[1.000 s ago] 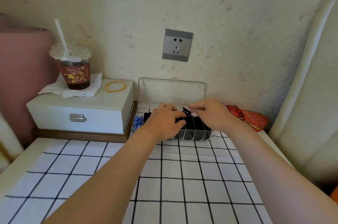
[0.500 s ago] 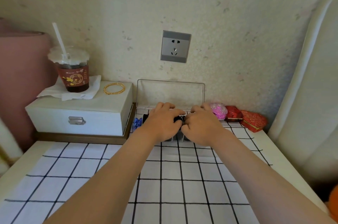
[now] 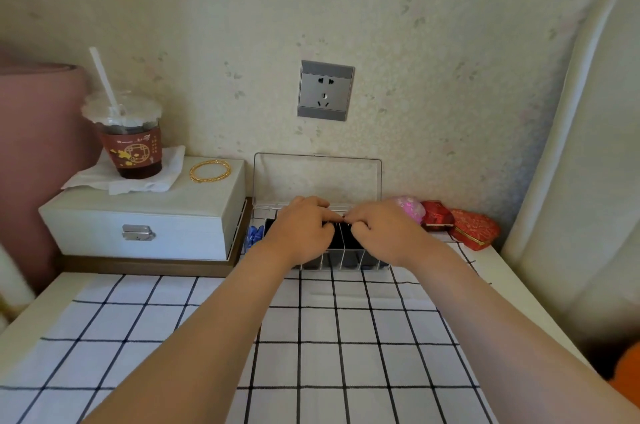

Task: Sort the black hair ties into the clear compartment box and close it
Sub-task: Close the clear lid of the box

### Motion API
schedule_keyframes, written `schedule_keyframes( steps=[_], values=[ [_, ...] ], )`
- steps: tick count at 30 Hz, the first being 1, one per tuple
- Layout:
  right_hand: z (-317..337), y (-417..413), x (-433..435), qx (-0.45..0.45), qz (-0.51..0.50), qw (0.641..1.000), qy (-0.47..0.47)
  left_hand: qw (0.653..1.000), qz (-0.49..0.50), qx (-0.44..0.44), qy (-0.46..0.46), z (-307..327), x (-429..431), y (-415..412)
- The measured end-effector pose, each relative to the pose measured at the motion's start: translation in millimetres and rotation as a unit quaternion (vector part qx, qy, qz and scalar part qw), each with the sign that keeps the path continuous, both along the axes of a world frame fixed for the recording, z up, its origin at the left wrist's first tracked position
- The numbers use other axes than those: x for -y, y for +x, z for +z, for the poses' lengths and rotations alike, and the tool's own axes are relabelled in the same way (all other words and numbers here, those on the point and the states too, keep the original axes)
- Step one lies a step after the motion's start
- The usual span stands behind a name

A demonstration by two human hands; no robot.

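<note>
Clear rigid-plastic compartment box (image 3: 332, 262) stands at the far edge of the white black-gridded cloth (image 3: 311, 337). Its transparent lid (image 3: 317, 177) is open and upright against the wall. Soft black hair ties (image 3: 337, 239) fill the middle compartments between thin clear dividers. A blue item (image 3: 254, 236) occupies the leftmost one.

Left hand (image 3: 301, 233) and right hand (image 3: 384, 233) rest over the box, fingers curled, tips meeting above the ties. Whether either pinches a tie cannot be told.

To the left are a white latched case (image 3: 138, 219) bearing a gold bangle (image 3: 210, 171) and a lidded plastic drink cup (image 3: 130, 139). To the right are red embroidered heart-shaped boxes (image 3: 474, 229).
</note>
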State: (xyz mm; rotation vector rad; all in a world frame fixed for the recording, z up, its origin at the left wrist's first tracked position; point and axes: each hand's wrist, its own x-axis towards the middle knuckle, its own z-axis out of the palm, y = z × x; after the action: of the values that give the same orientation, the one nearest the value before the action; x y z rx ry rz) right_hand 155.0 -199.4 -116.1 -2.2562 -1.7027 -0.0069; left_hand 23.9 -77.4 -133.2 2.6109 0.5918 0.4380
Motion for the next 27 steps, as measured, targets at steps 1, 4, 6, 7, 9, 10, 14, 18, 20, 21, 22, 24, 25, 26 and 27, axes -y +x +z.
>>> schedule_keyframes(
  steps=[1,4,6,7,9,10,14,18,20,21,22,24,25,26,27],
  values=[
    [-3.2,-0.9,0.4,0.031,0.006,0.999,-0.014,1.0,0.004,0.016,-0.015,2.0,-2.0,-1.9],
    [-11.5,-0.3,2.1,0.109,-0.001,0.993,-0.039,0.996,0.038,0.063,-0.049,7.3,-6.8,-9.4],
    [-15.2,-0.9,2.2,0.14,-0.001,0.988,-0.063,0.994,0.058,0.087,-0.031,8.9,-12.1,-14.4],
    [-15.2,-0.6,1.8,0.139,0.001,0.988,-0.07,0.993,0.068,0.096,-0.012,9.1,-15.3,-16.5],
    [-6.0,-0.9,0.6,0.045,-0.007,0.998,-0.039,0.989,0.093,0.109,0.025,10.3,-20.9,-19.8],
    [2.9,-0.7,1.6,-0.05,-0.025,0.998,-0.002,0.987,0.108,0.117,0.03,11.3,-23.2,-21.0],
    [27.4,13.2,4.6,-0.204,-0.122,0.961,0.14,0.969,0.185,0.164,-0.018,19.0,-29.7,-22.9],
    [13.9,34.0,-2.1,-0.186,-0.159,0.961,0.127,0.952,0.217,0.172,-0.127,22.2,-40.6,-23.8],
    [6.7,39.5,-6.6,-0.211,-0.153,0.96,0.105,0.955,0.198,0.157,-0.154,22.9,-48.3,-23.1],
    [5.6,40.0,-8.3,-0.24,-0.143,0.954,0.105,0.955,0.186,0.158,-0.17,23.8,-51.6,-22.4],
    [5.1,40.6,-10.3,-0.274,-0.133,0.946,0.115,0.952,0.179,0.162,-0.19,25.7,-52.9,-22.2],
    [7.6,41.2,-12.7,-0.344,-0.13,0.916,0.16,0.946,0.18,0.173,-0.205,30.1,-51.6,-22.2],
    [10.0,41.2,-12.6,-0.377,-0.141,0.897,0.183,0.946,0.185,0.184,-0.195,31.7,-50.3,-23.1],
    [12.0,41.8,-11.5,-0.4,-0.151,0.882,0.199,0.945,0.191,0.196,-0.177,33.5,-49.1,-24.5],
    [13.4,43.2,-9.1,-0.407,-0.155,0.876,0.206,0.946,0.197,0.203,-0.158,35.2,-48.1,-26.9]
  ],
)
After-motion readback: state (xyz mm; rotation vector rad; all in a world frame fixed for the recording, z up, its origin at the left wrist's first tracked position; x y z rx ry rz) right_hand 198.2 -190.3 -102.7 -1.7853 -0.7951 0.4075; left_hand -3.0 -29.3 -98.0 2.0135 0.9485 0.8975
